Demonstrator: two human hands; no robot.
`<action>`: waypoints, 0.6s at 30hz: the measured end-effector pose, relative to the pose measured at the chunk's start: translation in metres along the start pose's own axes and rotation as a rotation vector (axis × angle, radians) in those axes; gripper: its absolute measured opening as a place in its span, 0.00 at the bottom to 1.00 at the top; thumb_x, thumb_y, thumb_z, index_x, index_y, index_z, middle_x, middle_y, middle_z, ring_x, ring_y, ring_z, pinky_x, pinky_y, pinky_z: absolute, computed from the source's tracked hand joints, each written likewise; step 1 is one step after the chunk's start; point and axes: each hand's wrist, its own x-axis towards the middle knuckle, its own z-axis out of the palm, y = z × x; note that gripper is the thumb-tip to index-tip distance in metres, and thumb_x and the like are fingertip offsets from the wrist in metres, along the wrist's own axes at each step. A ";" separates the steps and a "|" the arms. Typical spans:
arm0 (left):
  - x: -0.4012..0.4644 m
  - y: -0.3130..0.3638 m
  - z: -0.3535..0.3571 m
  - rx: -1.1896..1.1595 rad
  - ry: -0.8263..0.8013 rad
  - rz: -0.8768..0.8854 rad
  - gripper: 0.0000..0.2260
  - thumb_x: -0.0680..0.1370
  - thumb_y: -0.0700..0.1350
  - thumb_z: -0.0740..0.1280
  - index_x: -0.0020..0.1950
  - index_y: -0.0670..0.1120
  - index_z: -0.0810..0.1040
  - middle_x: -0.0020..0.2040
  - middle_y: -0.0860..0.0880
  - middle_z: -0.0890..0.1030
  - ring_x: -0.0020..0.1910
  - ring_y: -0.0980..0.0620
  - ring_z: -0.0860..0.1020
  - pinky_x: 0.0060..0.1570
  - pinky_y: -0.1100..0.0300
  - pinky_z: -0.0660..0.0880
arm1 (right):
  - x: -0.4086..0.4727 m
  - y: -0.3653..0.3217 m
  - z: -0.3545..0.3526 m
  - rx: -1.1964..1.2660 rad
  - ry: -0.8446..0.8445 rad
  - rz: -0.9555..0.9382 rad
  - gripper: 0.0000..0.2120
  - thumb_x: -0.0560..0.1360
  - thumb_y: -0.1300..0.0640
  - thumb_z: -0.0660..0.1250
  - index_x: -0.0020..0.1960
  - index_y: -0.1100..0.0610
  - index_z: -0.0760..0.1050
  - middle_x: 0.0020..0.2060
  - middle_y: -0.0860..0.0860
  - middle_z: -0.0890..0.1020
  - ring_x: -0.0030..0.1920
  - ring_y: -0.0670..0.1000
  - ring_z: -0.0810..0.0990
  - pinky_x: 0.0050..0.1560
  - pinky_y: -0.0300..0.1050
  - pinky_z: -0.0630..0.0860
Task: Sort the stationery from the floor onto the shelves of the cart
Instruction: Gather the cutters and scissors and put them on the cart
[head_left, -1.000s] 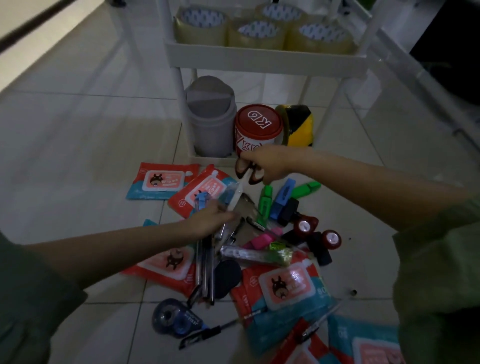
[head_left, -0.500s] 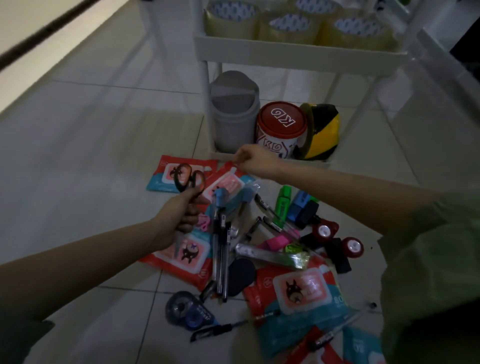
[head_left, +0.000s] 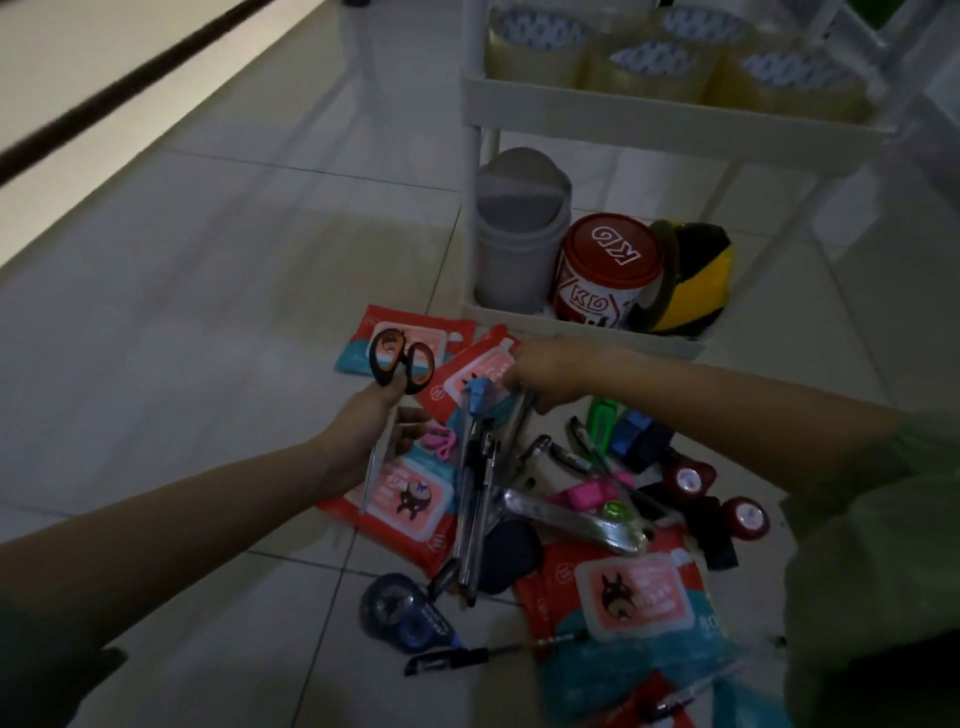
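Head view: nearest in the floor pile (head_left: 524, 499), short of the cart (head_left: 670, 117), the left hand (head_left: 363, 441) grips scissors (head_left: 400, 358) handles-up while the right hand (head_left: 545, 371) pinches a pen (head_left: 522, 415) from the heap. Picking is underway; next, I'd guess, comes lifting both to a shelf. Beyond, on the cart's bottom shelf, a red tin (head_left: 608, 270) reads "KG".

Stationery pile (head_left: 524, 493) on floor (head_left: 208, 312) before cart (head_left: 597, 109), 4 tape rolls (head_left: 649, 62) on upper shelf

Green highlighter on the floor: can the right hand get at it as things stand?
Probably yes: the green highlighter lies uncovered just beside the right hand, though that hand seems to be pinching a pen.
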 end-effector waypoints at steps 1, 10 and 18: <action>0.002 0.001 0.003 -0.003 -0.014 0.007 0.13 0.81 0.51 0.54 0.59 0.44 0.69 0.37 0.46 0.75 0.34 0.53 0.75 0.25 0.68 0.72 | -0.006 0.003 -0.012 0.055 -0.014 -0.008 0.21 0.73 0.58 0.70 0.64 0.58 0.72 0.62 0.56 0.74 0.61 0.56 0.73 0.52 0.45 0.70; 0.001 0.009 0.036 -0.132 -0.344 -0.108 0.23 0.74 0.62 0.58 0.46 0.44 0.81 0.31 0.44 0.80 0.25 0.50 0.79 0.22 0.65 0.74 | -0.033 -0.002 -0.059 0.720 0.030 -0.065 0.17 0.72 0.61 0.71 0.59 0.58 0.73 0.44 0.44 0.74 0.41 0.43 0.71 0.36 0.28 0.69; 0.002 0.000 0.010 -0.003 -0.274 -0.160 0.15 0.79 0.53 0.56 0.38 0.45 0.68 0.17 0.52 0.63 0.13 0.60 0.59 0.14 0.73 0.54 | -0.006 -0.004 -0.033 1.356 0.364 0.155 0.09 0.75 0.59 0.66 0.54 0.57 0.71 0.42 0.49 0.75 0.41 0.46 0.74 0.38 0.37 0.71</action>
